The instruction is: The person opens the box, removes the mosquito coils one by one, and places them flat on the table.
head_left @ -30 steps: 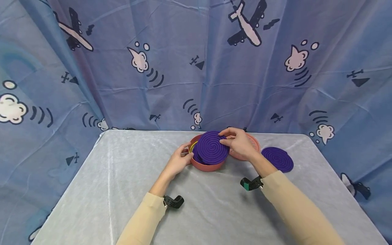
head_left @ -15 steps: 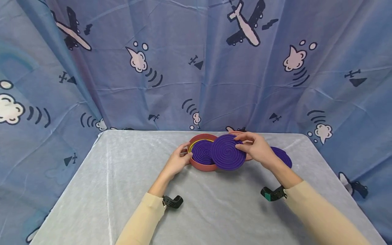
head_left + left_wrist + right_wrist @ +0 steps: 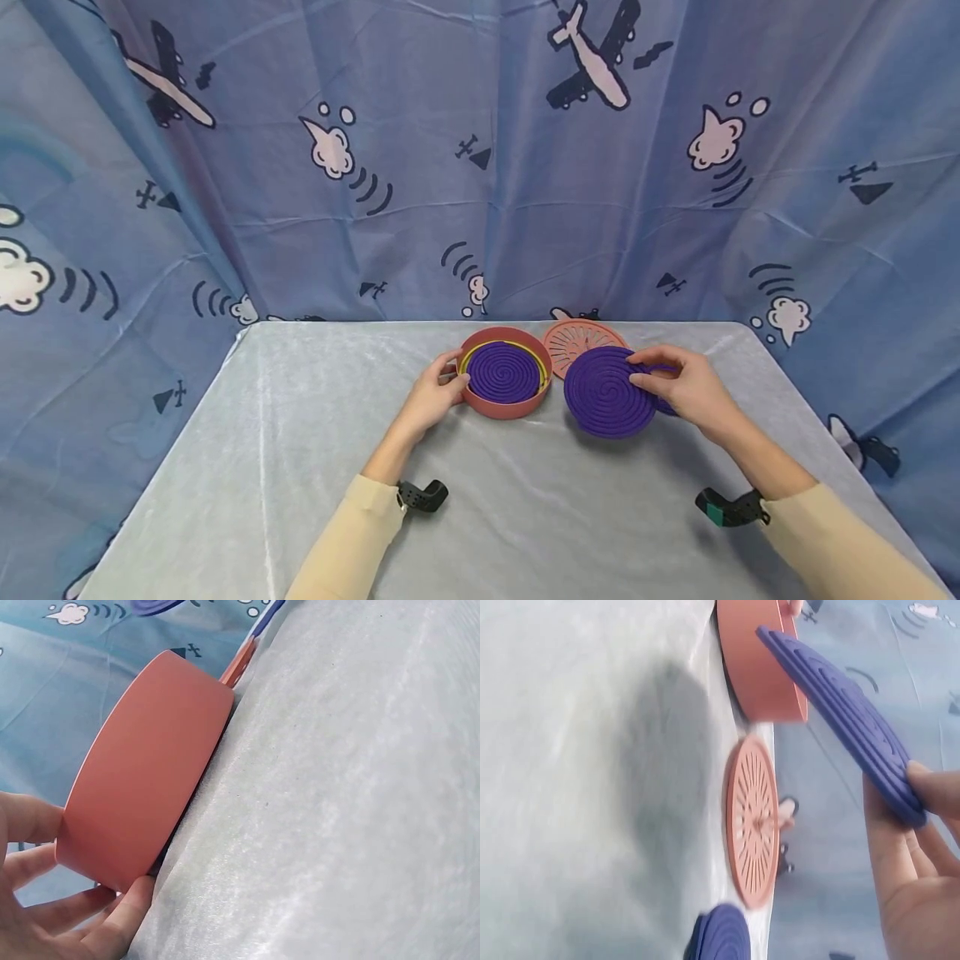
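My right hand (image 3: 686,392) pinches a purple spiral coaster (image 3: 609,392) by its right edge, thumb on one face and fingers behind. The coaster is tilted and held above the table, as its shadow in the right wrist view shows. My left hand (image 3: 433,392) grips the left side of a round coral box (image 3: 504,411), which stands on the table. Inside the box lies another purple spiral coaster (image 3: 503,372) with a yellow rim (image 3: 542,360) around it. In the left wrist view my fingers lie against the outer wall of the box (image 3: 150,765).
A slotted coral lid (image 3: 576,340) lies to the right of the box, partly behind the held coaster. A further purple coaster (image 3: 721,935) rests on the table, mostly hidden by my right hand in the head view. A blue patterned curtain (image 3: 390,150) hangs behind the table.
My right hand has carried the coaster rightward from over the box, past the lid. The coaster inside the box has come fully into view. My left hand keeps its hold on the box.
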### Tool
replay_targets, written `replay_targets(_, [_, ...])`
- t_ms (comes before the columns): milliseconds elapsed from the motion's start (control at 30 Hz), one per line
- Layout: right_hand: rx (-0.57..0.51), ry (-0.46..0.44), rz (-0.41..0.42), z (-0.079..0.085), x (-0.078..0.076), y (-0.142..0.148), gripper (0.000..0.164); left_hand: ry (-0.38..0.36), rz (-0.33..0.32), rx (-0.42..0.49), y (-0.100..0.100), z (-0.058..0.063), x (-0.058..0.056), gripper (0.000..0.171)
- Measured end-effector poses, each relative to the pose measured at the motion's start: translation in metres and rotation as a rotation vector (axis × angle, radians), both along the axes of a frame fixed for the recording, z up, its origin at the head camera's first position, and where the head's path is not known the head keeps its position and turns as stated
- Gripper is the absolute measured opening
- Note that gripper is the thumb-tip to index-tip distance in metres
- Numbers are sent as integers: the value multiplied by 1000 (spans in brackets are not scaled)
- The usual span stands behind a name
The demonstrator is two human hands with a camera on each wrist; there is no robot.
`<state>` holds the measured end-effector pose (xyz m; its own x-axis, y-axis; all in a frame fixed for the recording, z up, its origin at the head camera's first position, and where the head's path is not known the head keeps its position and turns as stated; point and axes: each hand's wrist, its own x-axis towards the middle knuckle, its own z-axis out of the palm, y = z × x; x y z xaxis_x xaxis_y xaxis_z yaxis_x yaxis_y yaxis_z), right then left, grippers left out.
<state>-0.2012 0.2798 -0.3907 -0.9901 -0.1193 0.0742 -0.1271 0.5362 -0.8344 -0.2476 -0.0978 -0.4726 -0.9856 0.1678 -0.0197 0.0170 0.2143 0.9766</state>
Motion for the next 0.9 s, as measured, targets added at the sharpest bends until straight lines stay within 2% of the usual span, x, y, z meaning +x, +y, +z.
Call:
replay_targets(167, [-25, 33, -25, -3, 5, 21, 39, 11, 6, -31, -1, 2, 1, 51])
replay_targets(333, [0, 54, -69, -4, 11, 40, 40, 10, 2, -37, -2, 2, 2, 52])
replay_targets(767, [71, 9, -182, -14, 30, 87, 46, -6, -5, -30, -1, 3, 0, 51])
replay_targets(900, [77, -4, -192, -16, 34, 98, 46, -12, -6, -19, -1, 3, 1, 52])
